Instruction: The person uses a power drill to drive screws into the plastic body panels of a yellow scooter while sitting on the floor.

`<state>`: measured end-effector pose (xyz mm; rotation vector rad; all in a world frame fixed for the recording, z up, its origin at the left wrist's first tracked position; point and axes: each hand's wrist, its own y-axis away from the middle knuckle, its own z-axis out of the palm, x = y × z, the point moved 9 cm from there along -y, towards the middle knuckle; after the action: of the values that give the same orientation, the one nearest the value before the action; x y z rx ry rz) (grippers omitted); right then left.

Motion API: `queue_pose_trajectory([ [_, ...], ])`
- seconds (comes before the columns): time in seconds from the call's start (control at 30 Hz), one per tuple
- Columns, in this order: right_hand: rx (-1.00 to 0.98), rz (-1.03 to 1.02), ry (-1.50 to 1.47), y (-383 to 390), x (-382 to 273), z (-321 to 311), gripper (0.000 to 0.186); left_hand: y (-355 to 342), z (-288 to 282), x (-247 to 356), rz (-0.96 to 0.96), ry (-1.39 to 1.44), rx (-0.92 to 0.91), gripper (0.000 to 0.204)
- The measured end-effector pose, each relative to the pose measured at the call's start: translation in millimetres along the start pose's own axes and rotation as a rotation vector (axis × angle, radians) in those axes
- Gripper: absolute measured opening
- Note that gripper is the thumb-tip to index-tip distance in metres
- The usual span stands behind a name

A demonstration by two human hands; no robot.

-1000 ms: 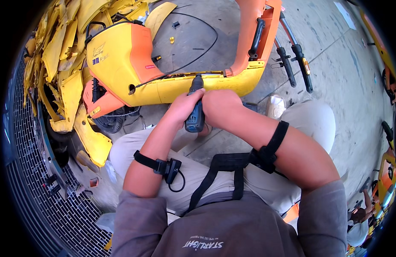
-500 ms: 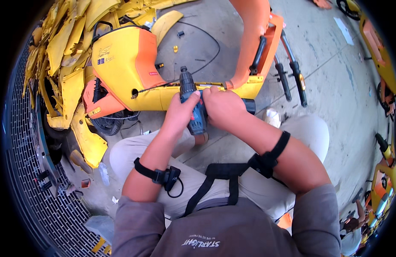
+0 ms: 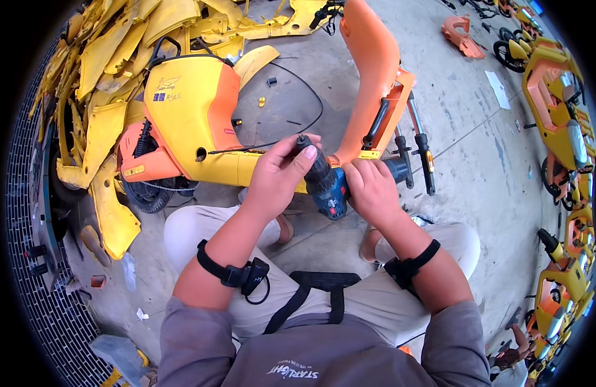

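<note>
Typically, a power drill [image 3: 331,197] of this kind should be rigid and fairly heavy, its weight likely biased toward the battery [image 3: 397,169]. It is held before the person, near the scooter [image 3: 188,109]. The right hand [image 3: 373,188] is wrapped around the handle, the best main hold; the left hand [image 3: 282,171] has its thumb and fingers closed about the narrow tip. The smooth nose [image 3: 319,174] may slip under light finger pressure.

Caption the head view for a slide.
Right hand grips a blue drill, left hand at its tip, beside a yellow-orange scooter body.
</note>
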<state>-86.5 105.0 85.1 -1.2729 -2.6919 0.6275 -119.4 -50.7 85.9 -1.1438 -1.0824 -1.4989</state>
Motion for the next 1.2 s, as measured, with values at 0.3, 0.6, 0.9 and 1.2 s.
queue_pose_trajectory([
  [0.3,-0.03,-0.072,-0.171,10,-11,-39,0.059,2,10,19,-0.004,0.162,-0.091,0.028],
  [0.6,0.05,-0.031,-0.397,21,-4,-68,0.06,3,40,38,-0.017,0.336,-0.217,0.033],
  [0.9,0.125,0.145,-0.249,25,0,-70,0.059,-3,68,35,-0.045,0.373,-0.181,0.047],
  [1.2,-0.153,0.274,-0.562,28,11,-31,0.052,-3,63,5,-0.127,-0.592,0.002,0.038],
])
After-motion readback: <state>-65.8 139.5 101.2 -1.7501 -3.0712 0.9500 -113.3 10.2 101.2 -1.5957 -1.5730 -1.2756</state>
